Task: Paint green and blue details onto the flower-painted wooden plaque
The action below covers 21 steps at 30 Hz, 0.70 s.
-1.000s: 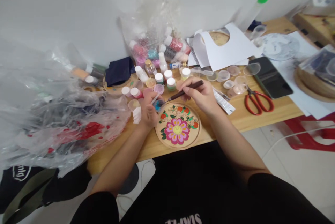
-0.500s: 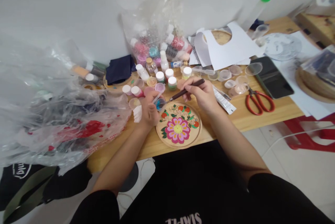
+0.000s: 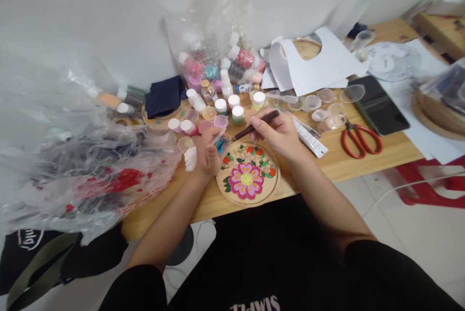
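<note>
My right hand (image 3: 274,132) is closed around a dark brown paintbrush (image 3: 254,127), and its thin tip reaches into blue paint in a small clear cup (image 3: 223,145). My left hand (image 3: 209,153) grips that cup by its side, and its fingers hide part of it. A clear strip, perhaps the cup's lid, stands up by the left fingers. Crumpled white tissue (image 3: 190,159) shows at the left hand's outer side. Just below both hands lies a round wooden board (image 3: 267,192) with a pink flower, orange fruits and green leaves painted on it.
Behind the hands are white-capped paint jars (image 3: 238,115) and small cups (image 3: 311,103). To the right lie red-handled pliers (image 3: 359,141), a phone (image 3: 379,105) and a white tube (image 3: 312,141). Plastic bags (image 3: 109,175) cover the left side; cut paper (image 3: 319,64) lies behind.
My right hand has shifted slightly left and down, bringing the brush tip deeper into the blue cup. The left hand stays in place. The view has tilted a little.
</note>
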Available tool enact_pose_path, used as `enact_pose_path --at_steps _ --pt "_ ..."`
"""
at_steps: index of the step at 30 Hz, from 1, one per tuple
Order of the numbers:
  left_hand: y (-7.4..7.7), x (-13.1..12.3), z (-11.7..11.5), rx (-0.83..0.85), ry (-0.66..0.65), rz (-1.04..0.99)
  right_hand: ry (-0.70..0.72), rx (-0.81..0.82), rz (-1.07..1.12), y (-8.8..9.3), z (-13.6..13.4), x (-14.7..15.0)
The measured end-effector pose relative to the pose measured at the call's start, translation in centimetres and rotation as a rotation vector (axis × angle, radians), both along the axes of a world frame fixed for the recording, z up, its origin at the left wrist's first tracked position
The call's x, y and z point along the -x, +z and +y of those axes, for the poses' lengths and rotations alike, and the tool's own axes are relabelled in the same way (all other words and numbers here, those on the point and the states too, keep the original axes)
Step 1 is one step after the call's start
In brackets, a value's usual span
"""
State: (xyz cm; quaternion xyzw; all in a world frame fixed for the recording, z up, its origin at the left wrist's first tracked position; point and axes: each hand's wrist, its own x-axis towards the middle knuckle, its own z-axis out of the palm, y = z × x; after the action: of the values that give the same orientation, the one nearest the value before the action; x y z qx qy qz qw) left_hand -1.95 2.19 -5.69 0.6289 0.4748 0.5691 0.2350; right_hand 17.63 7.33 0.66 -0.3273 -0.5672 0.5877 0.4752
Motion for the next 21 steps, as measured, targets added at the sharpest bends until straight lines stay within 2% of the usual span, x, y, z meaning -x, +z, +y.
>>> enact_pose_path --at_steps 8,14,21 --pt "-0.07 -0.09 -0.16 -0.077 -0.003 -0.014 0.022 -0.008 0.057 -0.01 0.1 -0.26" --pt "0.04 -0.2 -0.19 -0.043 0.016 -0.031 0.041 -0.021 0.043 0.21 0.07 -0.34" --pt "0.53 -0.45 -0.32 -0.008 -0.04 -0.143 -0.007 -0.027 -0.006 -0.24 -0.02 -0.37"
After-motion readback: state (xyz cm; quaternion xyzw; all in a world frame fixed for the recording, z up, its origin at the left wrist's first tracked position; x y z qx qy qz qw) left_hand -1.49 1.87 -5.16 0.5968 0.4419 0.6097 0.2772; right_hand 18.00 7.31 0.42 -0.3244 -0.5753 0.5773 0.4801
